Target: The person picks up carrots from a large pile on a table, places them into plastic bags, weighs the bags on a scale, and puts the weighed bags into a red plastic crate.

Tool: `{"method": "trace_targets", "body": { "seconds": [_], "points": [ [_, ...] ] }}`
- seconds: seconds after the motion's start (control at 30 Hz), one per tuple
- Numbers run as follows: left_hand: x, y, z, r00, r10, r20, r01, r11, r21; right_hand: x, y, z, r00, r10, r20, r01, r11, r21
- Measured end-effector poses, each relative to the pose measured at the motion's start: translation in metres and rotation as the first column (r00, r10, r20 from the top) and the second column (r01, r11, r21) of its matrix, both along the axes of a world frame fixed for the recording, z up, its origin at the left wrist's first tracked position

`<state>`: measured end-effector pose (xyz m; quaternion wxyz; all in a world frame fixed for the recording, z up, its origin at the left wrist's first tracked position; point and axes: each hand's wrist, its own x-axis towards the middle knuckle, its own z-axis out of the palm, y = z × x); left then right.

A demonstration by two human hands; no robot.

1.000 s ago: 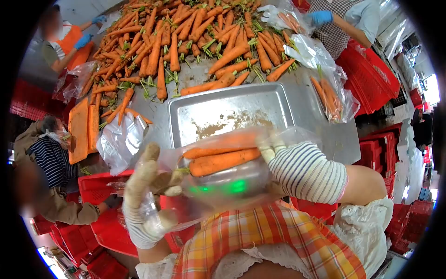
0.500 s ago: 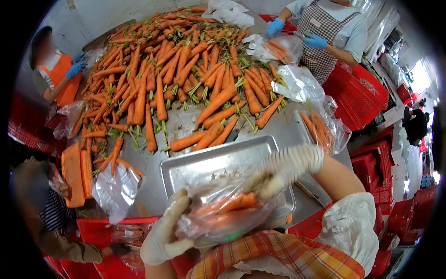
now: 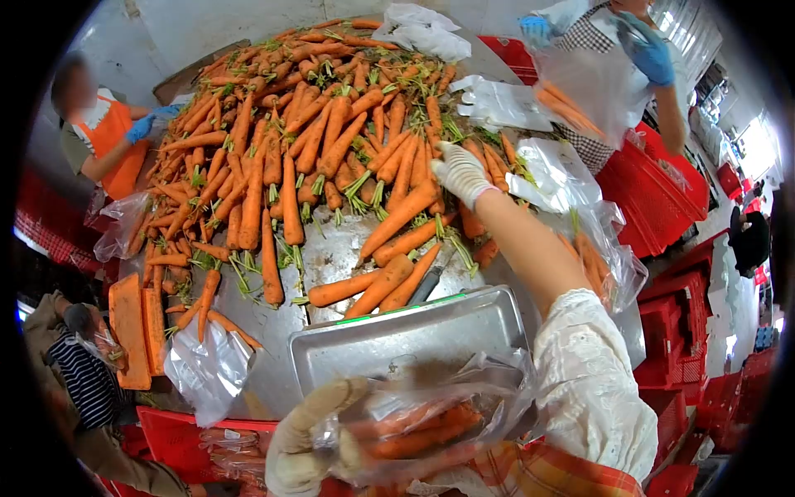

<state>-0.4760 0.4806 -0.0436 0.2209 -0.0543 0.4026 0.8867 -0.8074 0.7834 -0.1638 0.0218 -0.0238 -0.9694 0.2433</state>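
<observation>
So the striped-white-gloved right hand point(image 3: 464, 172) just ditched the clear plastic carrot bag point(image 3: 431, 437) for the leafy orange carrot pile point(image 3: 273, 157), upper centre (can't tell its grip), leaving the beige-gloved left hand point(image 3: 308, 443) gripping that bag alone, lower centre.

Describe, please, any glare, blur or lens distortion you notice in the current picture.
Head view: fisheye distortion bends the scene, with black corners; head view: glare whites out the bright opening at far right; head view: the carrot pile looks fairly crisp, while the left hand looks softer, perhaps from motion.
</observation>
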Motion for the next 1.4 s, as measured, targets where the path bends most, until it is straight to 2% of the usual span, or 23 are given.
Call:
{"method": "trace_targets", "body": {
  "seconds": [0.03,0.07,0.1,0.2,0.23,0.27,0.3,0.37,0.43,0.6,0.67,0.7,0.77,0.8,0.9,0.97,1.0,1.03,1.07,1.1,1.17,1.3,1.4],
  "points": [
    [-0.004,0.002,0.002,0.998,-0.062,0.023,0.062,0.998,0.024,-0.009,-0.016,-0.005,1.000,0.010,-0.009,-0.010,1.000,0.004],
    [-0.007,0.005,0.003,0.991,-0.124,0.044,0.122,0.991,0.050,-0.012,-0.034,0.007,0.987,-0.013,0.159,0.003,0.998,0.061],
    [-0.008,0.007,0.004,0.981,-0.185,0.063,0.180,0.981,0.076,-0.021,-0.045,-0.012,0.989,-0.005,0.146,-0.020,0.985,0.173],
    [-0.008,0.013,0.013,0.981,-0.138,0.135,0.137,0.990,0.014,-0.021,-0.076,0.003,0.953,-0.053,0.299,0.020,0.994,0.111],
    [-0.009,0.011,0.015,0.966,-0.186,0.180,0.198,0.979,-0.050,-0.022,-0.078,0.006,0.954,-0.039,0.296,0.006,0.994,0.111],
    [-0.008,0.009,0.015,0.944,-0.232,0.234,0.262,0.959,-0.105,-0.020,-0.075,0.005,0.963,0.003,0.271,0.048,0.983,-0.179],
    [-0.005,0.007,0.010,0.945,-0.222,0.242,0.250,0.964,-0.095,-0.018,-0.070,0.003,0.969,0.033,0.243,0.083,0.889,-0.451],
    [-0.001,0.007,-0.005,0.986,-0.126,0.109,0.133,0.989,-0.066,-0.038,-0.061,-0.026,0.999,-0.020,0.027,0.032,0.840,-0.541],
    [0.002,0.008,-0.011,0.996,-0.062,0.062,0.063,0.998,-0.026,-0.032,-0.044,-0.018,0.999,0.044,-0.008,-0.037,0.698,-0.715],
    [0.003,0.008,-0.020,0.996,-0.018,0.088,0.021,0.999,-0.033,-0.009,-0.028,0.000,0.999,-0.049,-0.007,0.032,0.757,-0.652],
    [0.001,0.009,-0.021,0.996,-0.031,0.086,0.036,0.998,-0.054,-0.003,-0.028,-0.002,0.978,-0.190,0.081,0.177,0.566,-0.805],
    [0.000,0.008,-0.022,0.996,-0.046,0.082,0.053,0.995,-0.079,0.000,-0.029,-0.003,0.979,-0.186,0.079,0.173,0.570,-0.803],
    [0.000,0.006,-0.023,0.994,-0.061,0.088,0.068,0.994,-0.083,0.006,-0.034,0.002,0.944,-0.250,0.218,0.312,0.445,-0.840],
    [0.000,0.005,-0.023,0.992,-0.082,0.096,0.090,0.992,-0.088,0.005,-0.037,-0.014,0.968,-0.207,0.139,0.206,0.347,-0.915],
    [-0.006,0.007,-0.015,0.977,-0.139,0.162,0.152,0.986,-0.068,0.024,-0.067,-0.005,0.949,-0.101,0.298,0.313,0.377,-0.872],
    [-0.008,0.012,-0.020,0.978,-0.177,0.109,0.189,0.977,-0.103,0.008,-0.083,-0.011,0.855,0.063,0.515,0.389,0.578,-0.717],
    [-0.008,0.014,-0.023,0.976,-0.211,0.056,0.217,0.966,-0.140,-0.001,-0.078,-0.004,0.843,0.296,0.450,-0.063,0.884,-0.463],
    [-0.008,0.014,-0.025,0.974,-0.219,0.055,0.225,0.963,-0.148,0.000,-0.080,-0.001,0.846,0.291,0.446,-0.056,0.881,-0.469],
    [-0.006,0.013,-0.028,0.963,-0.257,0.085,0.264,0.960,-0.088,0.002,-0.089,0.001,0.897,0.296,0.329,-0.265,0.955,-0.136],
    [-0.006,0.012,-0.028,0.949,-0.294,0.113,0.299,0.954,-0.030,0.002,-0.097,0.002,0.917,0.339,0.212,-0.385,0.892,0.238],
    [-0.010,0.011,-0.022,0.944,-0.318,0.094,0.326,0.941,-0.093,0.000,-0.107,0.003,0.890,0.413,0.191,-0.441,0.680,0.586],
    [-0.009,0.006,-0.011,0.932,-0.327,0.160,0.348,0.929,-0.129,-0.006,-0.124,-0.012,0.912,0.411,0.006,-0.351,0.770,0.534],
    [0.000,0.007,-0.019,0.961,-0.219,0.172,0.246,0.956,-0.159,-0.015,-0.120,-0.022,0.854,0.517,0.053,-0.451,0.686,0.571]
  ]
}}
